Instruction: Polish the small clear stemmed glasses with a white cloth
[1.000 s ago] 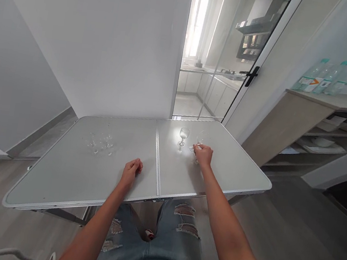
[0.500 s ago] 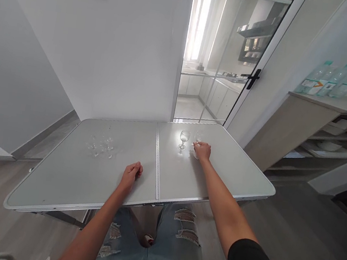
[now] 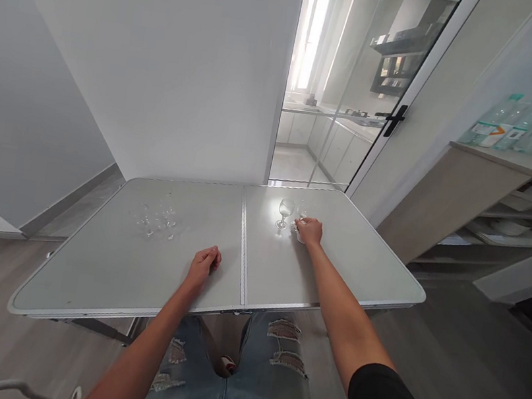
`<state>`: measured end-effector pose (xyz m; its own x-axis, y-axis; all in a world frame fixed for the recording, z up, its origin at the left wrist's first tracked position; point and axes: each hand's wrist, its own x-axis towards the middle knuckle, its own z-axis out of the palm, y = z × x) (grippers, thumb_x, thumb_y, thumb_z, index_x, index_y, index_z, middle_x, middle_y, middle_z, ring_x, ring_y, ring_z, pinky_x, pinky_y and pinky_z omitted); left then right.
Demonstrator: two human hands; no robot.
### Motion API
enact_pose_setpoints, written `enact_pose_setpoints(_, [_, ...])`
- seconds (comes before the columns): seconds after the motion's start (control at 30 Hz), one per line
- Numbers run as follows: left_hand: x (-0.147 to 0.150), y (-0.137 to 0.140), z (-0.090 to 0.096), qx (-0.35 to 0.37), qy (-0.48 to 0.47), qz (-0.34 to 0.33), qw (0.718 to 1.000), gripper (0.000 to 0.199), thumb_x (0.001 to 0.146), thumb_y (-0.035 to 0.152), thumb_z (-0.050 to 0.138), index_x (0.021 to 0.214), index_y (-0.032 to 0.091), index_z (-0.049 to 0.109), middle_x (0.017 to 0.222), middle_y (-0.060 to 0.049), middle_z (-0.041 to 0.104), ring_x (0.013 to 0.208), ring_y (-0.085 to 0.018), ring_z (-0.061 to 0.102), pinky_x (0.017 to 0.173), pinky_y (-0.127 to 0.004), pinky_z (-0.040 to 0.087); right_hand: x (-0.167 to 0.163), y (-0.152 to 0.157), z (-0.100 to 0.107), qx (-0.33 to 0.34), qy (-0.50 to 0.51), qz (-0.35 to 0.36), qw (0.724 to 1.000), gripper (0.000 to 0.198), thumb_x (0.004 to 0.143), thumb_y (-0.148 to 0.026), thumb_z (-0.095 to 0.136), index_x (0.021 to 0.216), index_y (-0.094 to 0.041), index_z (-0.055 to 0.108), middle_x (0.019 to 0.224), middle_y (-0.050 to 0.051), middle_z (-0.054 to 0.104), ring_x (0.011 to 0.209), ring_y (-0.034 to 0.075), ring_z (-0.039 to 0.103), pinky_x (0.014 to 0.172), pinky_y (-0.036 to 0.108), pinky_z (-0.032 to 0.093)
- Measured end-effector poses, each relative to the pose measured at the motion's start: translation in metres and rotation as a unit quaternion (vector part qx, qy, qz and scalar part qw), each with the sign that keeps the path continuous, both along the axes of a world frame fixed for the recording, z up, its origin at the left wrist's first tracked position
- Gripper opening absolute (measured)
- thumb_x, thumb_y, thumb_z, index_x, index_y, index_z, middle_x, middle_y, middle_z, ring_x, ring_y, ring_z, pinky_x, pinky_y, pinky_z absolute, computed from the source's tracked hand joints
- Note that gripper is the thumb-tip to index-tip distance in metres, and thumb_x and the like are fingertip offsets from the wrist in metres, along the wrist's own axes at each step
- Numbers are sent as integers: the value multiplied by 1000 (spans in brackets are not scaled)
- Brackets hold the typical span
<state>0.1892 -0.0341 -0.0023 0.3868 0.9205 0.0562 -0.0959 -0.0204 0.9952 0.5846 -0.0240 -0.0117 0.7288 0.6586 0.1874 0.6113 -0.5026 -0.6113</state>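
On the right half of the folding table, my right hand is closed around a clear wine glass, mostly covered by the fingers. Another glass bowl shows just behind that hand; its lower part is hidden. Left of these stands an upright stemmed wine glass, close to the fingertips but apart from them. My left hand rests on the left half of the table near the middle seam, its fingers curled in with nothing seen in them. Beyond it lies a cluster of clear glass pieces, too faint to make out singly.
A metal-edged seam divides the tabletop. Behind the table are a white wall and a glazed door with a black handle. To the right, a wooden shelf unit carries several plastic bottles.
The view has shifted slightly. My right hand stays closed at almost the same spot beside the upright wine glass. My left hand has hardly moved.
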Motion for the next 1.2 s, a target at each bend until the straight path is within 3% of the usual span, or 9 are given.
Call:
enact_pose_setpoints(0.93, [0,4,-8,-6,-12,-12,1000,52,88,62,60,61,18,55,58,0,51,52,-11,42,50,-26,30,-11,-8,3,-7,-7,2,1000,38,77,-45,70,107,-23,80,106,12,78,100,29,71,84,32,51])
enact_pose_setpoints(1.1, [0,1,-9,1,-18,-6,1000,51,88,61,60,62,18,56,58,1,48,53,-11,41,51,-25,30,-13,-34,6,54,13,-12,998,50,69,-47,79,110,-19,76,102,14,76,98,30,69,87,36,51])
enact_pose_setpoints(1.2, [1,0,-9,11,-18,-5,1000,50,89,60,59,63,18,55,58,1,47,54,-11,41,51,-24,30,-23,-58,5,194,59,-82,976,50,70,-51,78,107,-17,71,101,13,72,96,28,67,87,38,51])
